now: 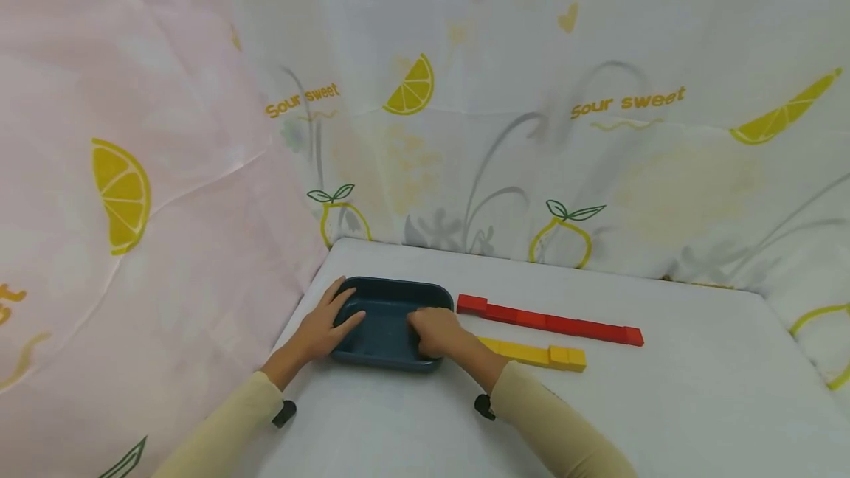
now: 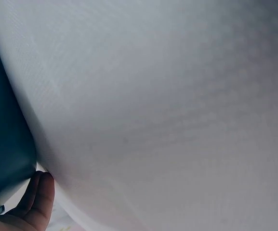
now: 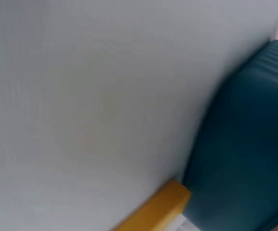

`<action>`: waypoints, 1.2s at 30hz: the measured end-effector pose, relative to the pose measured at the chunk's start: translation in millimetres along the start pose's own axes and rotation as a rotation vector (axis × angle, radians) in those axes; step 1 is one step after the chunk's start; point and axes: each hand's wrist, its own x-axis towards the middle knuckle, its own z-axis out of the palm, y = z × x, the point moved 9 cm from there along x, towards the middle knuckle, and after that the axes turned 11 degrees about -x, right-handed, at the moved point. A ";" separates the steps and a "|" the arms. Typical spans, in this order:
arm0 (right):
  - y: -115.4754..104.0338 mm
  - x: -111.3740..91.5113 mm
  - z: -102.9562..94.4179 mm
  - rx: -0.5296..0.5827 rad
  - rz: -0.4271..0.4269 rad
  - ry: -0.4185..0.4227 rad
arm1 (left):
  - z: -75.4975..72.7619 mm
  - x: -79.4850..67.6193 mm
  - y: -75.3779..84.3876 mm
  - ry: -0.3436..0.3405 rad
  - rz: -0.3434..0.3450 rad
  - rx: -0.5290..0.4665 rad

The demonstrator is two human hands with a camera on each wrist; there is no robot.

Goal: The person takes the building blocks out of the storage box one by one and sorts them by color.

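Note:
A dark blue-green rectangular tray (image 1: 378,316) stands on the white table in the head view. At its left end, my left hand (image 1: 322,327) holds the rim, its thumb over the inside. The left wrist view shows fingertips (image 2: 43,195) against the tray's outer wall (image 2: 6,130). My right hand (image 1: 438,332) reaches over the right rim with its fingers curled inside the tray; whether they pinch anything is hidden. Just right of the tray lies a row of yellow blocks (image 1: 531,354), partly behind the right forearm. One yellow block end (image 3: 170,199) nears the tray wall (image 3: 244,149) in the right wrist view.
A longer row of red blocks (image 1: 551,321) lies beyond the yellow ones, slanting right. White cloth covers the table (image 1: 704,382). Lemon-print curtains (image 1: 478,116) rise behind it and along its left side. Black straps (image 1: 284,413) sit at the wrists.

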 end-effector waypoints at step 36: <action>12.4 -54.0 -64.0 0.612 -0.114 0.509 | 2.0 3.6 -8.0 0.000 0.003 0.013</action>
